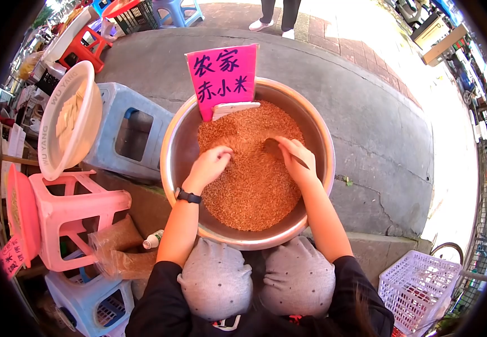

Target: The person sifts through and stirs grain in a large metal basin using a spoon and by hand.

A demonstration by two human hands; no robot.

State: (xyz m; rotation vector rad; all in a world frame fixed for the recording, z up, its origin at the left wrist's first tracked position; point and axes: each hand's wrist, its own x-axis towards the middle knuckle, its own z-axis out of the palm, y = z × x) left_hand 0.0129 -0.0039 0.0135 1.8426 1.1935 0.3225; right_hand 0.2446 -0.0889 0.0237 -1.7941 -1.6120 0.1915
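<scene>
A wide steel basin holds a heap of small reddish-brown grain. Just over the grain's left side is my left hand, fingers curled together; whether grain is inside them is hidden. Grain beside those fingertips looks smeared by motion. In my right hand, over the heap's right side, is a brown, rounded scoop-like piece, gripped between thumb and fingers. A dark watch circles my left wrist. Behind my hands a pink handwritten sign stands in the basin, a whitish block at its foot.
To the left, a cream basin with yellowish pieces leans by a blue stool. Nearer are a pink stool, bagged grain and a small bottle. A lilac crate sits right. A person's legs show ahead.
</scene>
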